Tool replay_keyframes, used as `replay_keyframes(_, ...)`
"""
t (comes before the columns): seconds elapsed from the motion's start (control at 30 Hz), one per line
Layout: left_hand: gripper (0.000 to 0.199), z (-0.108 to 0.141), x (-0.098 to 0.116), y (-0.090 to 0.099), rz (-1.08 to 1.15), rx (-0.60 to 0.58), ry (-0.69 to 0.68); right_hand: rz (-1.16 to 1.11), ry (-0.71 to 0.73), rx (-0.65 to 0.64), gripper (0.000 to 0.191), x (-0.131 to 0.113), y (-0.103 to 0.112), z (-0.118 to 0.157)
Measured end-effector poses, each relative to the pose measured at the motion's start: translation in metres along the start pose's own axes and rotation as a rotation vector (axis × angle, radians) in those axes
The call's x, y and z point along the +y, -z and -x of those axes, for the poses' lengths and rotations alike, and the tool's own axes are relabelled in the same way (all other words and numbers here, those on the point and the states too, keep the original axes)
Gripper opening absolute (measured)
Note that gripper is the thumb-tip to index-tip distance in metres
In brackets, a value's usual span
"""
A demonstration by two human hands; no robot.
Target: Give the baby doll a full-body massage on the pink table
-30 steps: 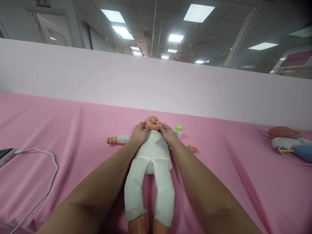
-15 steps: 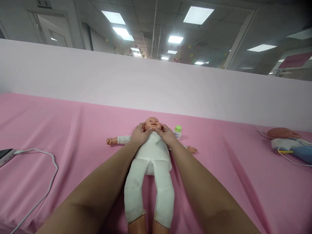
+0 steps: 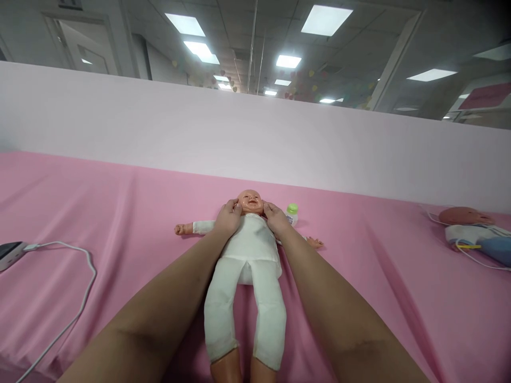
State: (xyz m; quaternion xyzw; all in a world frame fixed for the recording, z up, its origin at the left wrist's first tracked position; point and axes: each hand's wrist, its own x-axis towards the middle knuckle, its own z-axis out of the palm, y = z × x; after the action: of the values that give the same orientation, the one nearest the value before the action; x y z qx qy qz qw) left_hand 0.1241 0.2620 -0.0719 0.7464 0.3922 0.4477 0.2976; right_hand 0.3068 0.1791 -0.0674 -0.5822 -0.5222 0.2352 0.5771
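Observation:
A baby doll (image 3: 252, 239) in white cloth top and trousers lies on its back, head away from me and arms spread. My left hand (image 3: 229, 217) is closed at the left side of its head, fingers bent around the ear area and cheek. On the opposite side my right hand (image 3: 276, 217) grips the same spot with thumb and fingers close together. Both ears are hidden by my fingers. Just beyond my right hand stands a small clear bottle (image 3: 293, 214) with a green cap, partly hidden by that hand.
Pink cloth (image 3: 131, 213) covers the table, which meets a low white wall (image 3: 255, 138) with glass above. At the far right lies another doll (image 3: 465, 217) with thin tubing. On the left a white device (image 3: 11, 256) trails a white cable (image 3: 88, 266).
My thumbs have drawn back from the doll's chin, outward to the sides of its head. The doll lies in the same place.

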Motion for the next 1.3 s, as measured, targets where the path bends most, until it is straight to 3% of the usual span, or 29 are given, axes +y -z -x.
replay_keyframes(0.13, 0.05, 0.002, 0.003, 0.002, 0.013, -0.014, 0.002, -0.015, -0.011, -0.026, 0.055, -0.003, -0.001, 0.002)
replay_keyframes(0.37, 0.073, 0.007, 0.009, 0.005, -0.046, -0.043, 0.044, -0.072, 0.008, -0.044, 0.063, -0.001, -0.004, 0.004)
replay_keyframes(0.8, 0.048, 0.002, 0.003, 0.001, -0.008, -0.001, 0.006, 0.102, 0.068, -0.037, 0.058, -0.002, 0.0, 0.001)
replay_keyframes(1.0, 0.044, -0.001, -0.001, 0.0, 0.06, 0.003, 0.046, 0.05, 0.055, -0.002, 0.057, 0.01, -0.003, -0.003)
replay_keyframes(1.3, 0.044, 0.0, 0.003, 0.002, 0.053, 0.012, 0.055, 0.165, -0.016, -0.014, 0.066, -0.002, -0.004, 0.002)
